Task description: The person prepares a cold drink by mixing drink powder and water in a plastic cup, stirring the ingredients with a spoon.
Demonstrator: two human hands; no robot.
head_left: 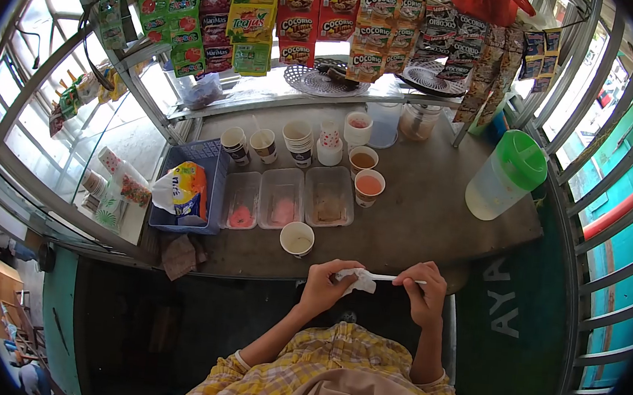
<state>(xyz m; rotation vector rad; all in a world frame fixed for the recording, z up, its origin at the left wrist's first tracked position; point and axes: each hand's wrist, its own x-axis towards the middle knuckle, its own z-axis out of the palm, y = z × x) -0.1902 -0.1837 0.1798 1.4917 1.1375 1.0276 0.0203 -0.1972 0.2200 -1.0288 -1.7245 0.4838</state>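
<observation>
On the counter (pixel 433 241): blue basket (pixel 218 189), 3 clear tubs (pixel 283 185) right of it. Near the front edge, my left hand (pixel 328 285) pinches white tissue (pixel 362 283), right hand (pixel 423 291) clamped on a white handle (pixel 386 278), far end probably in the tissue.

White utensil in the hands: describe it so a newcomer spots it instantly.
Find the near edge of the table. There, the right hand holds the white utensil, whose other end meets crumpled tissue in the left hand. Unlike the tissue, it's slim and straight.
</observation>
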